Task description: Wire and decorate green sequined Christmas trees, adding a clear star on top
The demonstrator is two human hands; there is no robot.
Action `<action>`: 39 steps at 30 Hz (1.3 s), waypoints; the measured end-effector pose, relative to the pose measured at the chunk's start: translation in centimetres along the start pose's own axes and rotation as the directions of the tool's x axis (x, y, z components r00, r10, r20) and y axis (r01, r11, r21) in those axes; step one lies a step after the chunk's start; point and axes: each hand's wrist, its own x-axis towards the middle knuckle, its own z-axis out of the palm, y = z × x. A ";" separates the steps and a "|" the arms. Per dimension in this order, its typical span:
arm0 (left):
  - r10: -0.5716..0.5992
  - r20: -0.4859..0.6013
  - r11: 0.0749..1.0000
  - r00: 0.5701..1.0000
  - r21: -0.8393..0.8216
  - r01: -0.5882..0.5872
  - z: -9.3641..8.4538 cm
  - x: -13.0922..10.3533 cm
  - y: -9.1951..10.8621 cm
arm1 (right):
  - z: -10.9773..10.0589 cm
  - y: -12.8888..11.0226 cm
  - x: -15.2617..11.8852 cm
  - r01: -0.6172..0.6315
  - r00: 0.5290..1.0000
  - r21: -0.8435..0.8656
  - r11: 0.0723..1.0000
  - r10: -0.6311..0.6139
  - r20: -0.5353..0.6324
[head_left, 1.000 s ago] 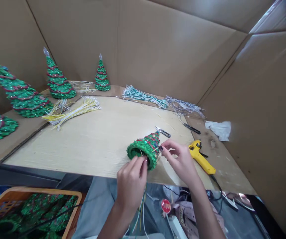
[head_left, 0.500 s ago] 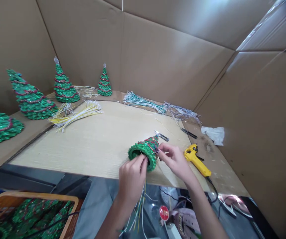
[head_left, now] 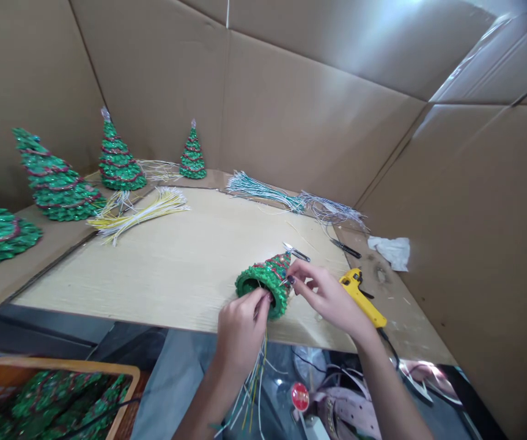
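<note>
A small green tree with red garland (head_left: 263, 278) lies on its side on the pale board, its hollow base facing the near left. At the rim of that base, my left hand (head_left: 244, 318) is closed in a pinch; what its fingertips hold is hidden. My right hand (head_left: 321, 293) pinches something thin and pale against the tree's right side, too small to name. White and yellow wires (head_left: 257, 385) hang below my left hand, over the board's front edge.
Green trees (head_left: 119, 159) stand at the back left near yellow-white wires (head_left: 142, 214). Teal-white wires (head_left: 266, 191) lie at the back. Snips (head_left: 297, 252), black-handled snips (head_left: 346, 247), a yellow glue gun (head_left: 363, 296) and white tissue (head_left: 389, 252) lie rightward. An orange basket (head_left: 62, 365) holds more trees.
The view has shifted slightly. Both hands keep their pinches at the tree, with my right hand's fingers slightly changed in pose.
</note>
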 end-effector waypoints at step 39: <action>0.120 -0.037 0.993 0.992 -0.016 -0.121 -0.1 -0.1 -0.5 | 1.8 -3.1 0.2 -0.155 0.980 -0.487 0.859 0.071 -0.188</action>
